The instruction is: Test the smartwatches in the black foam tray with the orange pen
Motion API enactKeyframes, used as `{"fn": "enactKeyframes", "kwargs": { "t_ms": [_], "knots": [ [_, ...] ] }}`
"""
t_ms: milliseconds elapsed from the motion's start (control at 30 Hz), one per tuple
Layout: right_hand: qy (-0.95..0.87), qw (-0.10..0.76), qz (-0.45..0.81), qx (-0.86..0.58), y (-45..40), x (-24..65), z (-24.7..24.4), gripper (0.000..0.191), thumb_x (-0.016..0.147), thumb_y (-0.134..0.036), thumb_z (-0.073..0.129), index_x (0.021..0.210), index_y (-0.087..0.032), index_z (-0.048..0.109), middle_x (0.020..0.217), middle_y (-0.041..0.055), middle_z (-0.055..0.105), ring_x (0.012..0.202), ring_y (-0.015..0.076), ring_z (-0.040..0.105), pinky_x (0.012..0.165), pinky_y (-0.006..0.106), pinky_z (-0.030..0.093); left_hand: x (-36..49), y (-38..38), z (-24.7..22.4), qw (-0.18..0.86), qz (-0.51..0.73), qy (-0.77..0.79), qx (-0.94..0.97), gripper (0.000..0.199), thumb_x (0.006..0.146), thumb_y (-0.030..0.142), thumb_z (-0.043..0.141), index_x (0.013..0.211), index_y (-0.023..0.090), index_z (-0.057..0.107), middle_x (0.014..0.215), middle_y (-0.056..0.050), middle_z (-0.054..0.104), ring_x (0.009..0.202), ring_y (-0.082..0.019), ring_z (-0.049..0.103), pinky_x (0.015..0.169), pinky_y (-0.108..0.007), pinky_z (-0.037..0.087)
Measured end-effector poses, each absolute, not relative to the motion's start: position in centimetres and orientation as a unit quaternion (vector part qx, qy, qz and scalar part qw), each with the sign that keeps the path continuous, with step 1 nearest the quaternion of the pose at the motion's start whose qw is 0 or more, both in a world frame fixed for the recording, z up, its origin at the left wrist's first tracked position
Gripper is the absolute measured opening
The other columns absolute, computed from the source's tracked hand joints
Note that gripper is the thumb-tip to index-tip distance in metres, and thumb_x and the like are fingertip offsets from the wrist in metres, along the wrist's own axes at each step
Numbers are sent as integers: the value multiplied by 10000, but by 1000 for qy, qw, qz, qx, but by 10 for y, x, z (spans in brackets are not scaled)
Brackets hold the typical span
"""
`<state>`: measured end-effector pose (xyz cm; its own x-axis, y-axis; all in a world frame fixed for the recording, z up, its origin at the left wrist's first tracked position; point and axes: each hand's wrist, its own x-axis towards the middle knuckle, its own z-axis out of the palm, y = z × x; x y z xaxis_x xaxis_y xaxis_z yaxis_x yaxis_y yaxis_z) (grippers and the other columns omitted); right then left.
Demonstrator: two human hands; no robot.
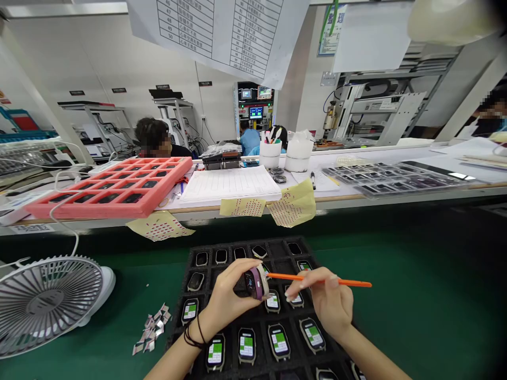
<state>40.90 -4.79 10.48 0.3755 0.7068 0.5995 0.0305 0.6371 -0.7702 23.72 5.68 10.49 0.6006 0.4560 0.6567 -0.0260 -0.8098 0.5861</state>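
As my left hand (pixel 229 291) pinches the purple-and-cream rounded watch-like device (pixel 257 283) at frame centre, my right hand (pixel 331 301), fingers closed, holds the slim orange stick (pixel 283 276) near-level, tip pointing left beside the device; contact I can't tell

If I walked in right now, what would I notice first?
Probably the bright orange stick in the right hand, its tip pointing towards the purple-edged watch in the left hand. Just below the hands, green-and-white screens glow in a black tray. Up on the shelf to the left sits a big pinkish-red tray.
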Motion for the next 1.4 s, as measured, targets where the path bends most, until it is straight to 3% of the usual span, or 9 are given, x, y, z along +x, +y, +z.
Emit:
{"fn": "enactKeyframes", "kwargs": {
  "t_ms": [400,733,900,1167,1400],
  "knots": [
    [-510,750,206,-368,-48,410,102,405,971,-435,390,741,-223,646,561,53,693,497,211,640,447,341,509,237,56,104,280,413,144,855,449,720,240,758,1135,196,591,1078,-115,684,1008,-267,645,882,-440,534],
    [-550,728,175,-370,-44,413,97,357,985,-342,392,785,-227,664,625,48,700,544,184,634,483,306,516,239,55,103,261,425,133,856,481,659,169,795,1101,182,605,1049,-97,700,977,-245,662,875,-386,546],
    [-577,696,211,-372,-44,410,99,331,982,-328,399,858,-237,692,745,69,724,641,213,662,519,325,517,240,55,105,281,421,147,850,475,665,168,789,1101,187,602,1062,-101,692,977,-245,657,858,-384,551],
    [-610,674,205,-362,-46,408,98,334,992,-293,368,930,-251,694,747,65,719,720,225,673,610,346,528,240,54,104,271,423,146,852,476,663,183,796,1098,182,605,1047,-100,694,976,-244,656,864,-379,550],
    [-646,657,152,-359,-43,408,98,316,986,-222,369,951,-223,684,792,71,722,706,205,677,569,315,534,240,54,103,251,425,153,856,467,673,223,803,1091,183,599,1028,-88,699,955,-233,661,861,-368,548]
  ]
}}
